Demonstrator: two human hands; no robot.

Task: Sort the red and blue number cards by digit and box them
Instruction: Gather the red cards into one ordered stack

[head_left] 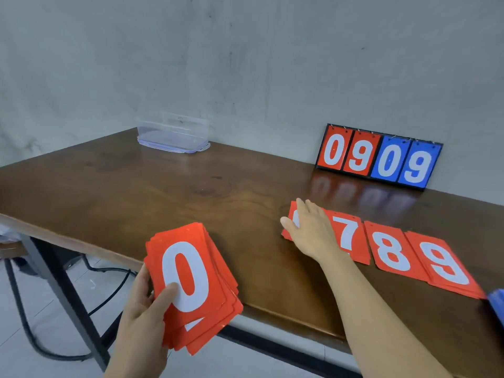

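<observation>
With the left hand (141, 304) gripping the stack of red number cards (191, 285) topped by 0 at the brown wooden surface's (163, 186) edge, the right hand (311, 230), fingers straight, should square its pressed red card (292, 212) beside the 7 pile (351, 236).

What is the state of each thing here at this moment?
Left hand: grips the red card stack, 0 on top.
Right hand: fingers straight, flat on a red card.
7 card, 8 card, 9 card: face up in a row.
Clear box: open, standing on its lid.
Scoreboard: upright, shows 0909.
</observation>
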